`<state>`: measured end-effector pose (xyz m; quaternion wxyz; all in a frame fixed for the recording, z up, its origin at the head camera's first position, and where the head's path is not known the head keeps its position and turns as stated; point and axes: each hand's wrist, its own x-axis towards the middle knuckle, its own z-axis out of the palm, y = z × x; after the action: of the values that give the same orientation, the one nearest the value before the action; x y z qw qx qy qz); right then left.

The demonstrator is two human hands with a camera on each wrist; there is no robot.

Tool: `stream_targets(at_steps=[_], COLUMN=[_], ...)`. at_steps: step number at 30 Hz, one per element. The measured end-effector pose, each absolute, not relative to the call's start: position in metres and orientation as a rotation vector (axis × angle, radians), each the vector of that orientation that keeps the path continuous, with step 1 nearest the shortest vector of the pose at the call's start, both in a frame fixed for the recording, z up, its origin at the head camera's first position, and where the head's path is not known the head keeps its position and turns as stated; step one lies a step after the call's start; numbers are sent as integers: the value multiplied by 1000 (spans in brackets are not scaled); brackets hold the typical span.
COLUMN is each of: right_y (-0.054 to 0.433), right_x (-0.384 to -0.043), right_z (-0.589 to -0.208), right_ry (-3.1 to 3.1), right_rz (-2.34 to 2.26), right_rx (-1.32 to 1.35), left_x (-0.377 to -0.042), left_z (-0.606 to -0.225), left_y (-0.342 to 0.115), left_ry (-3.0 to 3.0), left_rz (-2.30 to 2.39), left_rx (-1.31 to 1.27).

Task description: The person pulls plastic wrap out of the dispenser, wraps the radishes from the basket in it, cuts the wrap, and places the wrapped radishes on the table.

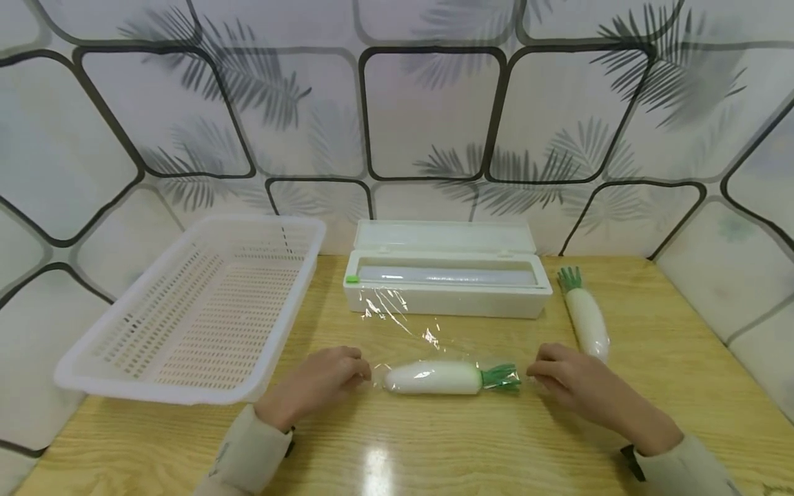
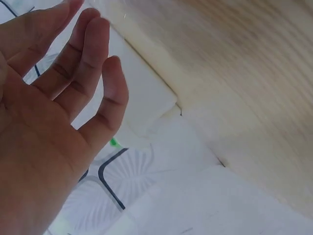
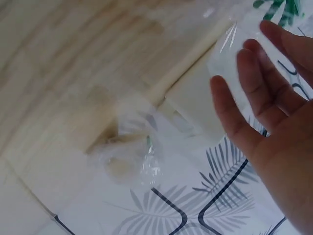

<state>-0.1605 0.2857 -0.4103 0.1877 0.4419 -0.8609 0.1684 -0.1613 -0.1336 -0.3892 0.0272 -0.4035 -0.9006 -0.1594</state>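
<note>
A white radish [image 1: 434, 378] with green stem stubs lies crosswise on the table, under a sheet of clear cling film [image 1: 428, 337]. The film runs from the front of a white dispenser box [image 1: 446, 303]. At the radish's left end my left hand [image 1: 322, 380] pinches the film's edge between thumb and fingers. Beyond the green stems, my right hand [image 1: 579, 382] pinches the film on the other side. Both wrist views show the remaining fingers of the left hand [image 2: 63, 93] and right hand [image 3: 274, 103] loosely bent; the pinched film itself is hard to see.
The dispenser's lid [image 1: 443, 236] stands raised behind a film roll [image 1: 446, 275]. A second radish [image 1: 587, 322], with a shiny film-like surface, lies at the right behind my right hand. A white perforated basket [image 1: 273, 344] stands at the left. A patterned wall [image 1: 428, 117] borders the wooden table [image 1: 471, 448].
</note>
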Motion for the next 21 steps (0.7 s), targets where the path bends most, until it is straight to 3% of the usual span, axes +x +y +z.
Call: stream_targets(at_steps=[9, 21], right_y=[271, 262], right_x=[-158, -156], right_z=[-405, -412], right_ry=[-2247, -2383], right_rz=[393, 296], right_rx=[1262, 1299], left_x=[-155, -151], left_z=[-388, -399], left_y=[-120, -102], left_ry=[-2532, -2645], left_rz=[-355, -225], left_rx=[-1276, -1243])
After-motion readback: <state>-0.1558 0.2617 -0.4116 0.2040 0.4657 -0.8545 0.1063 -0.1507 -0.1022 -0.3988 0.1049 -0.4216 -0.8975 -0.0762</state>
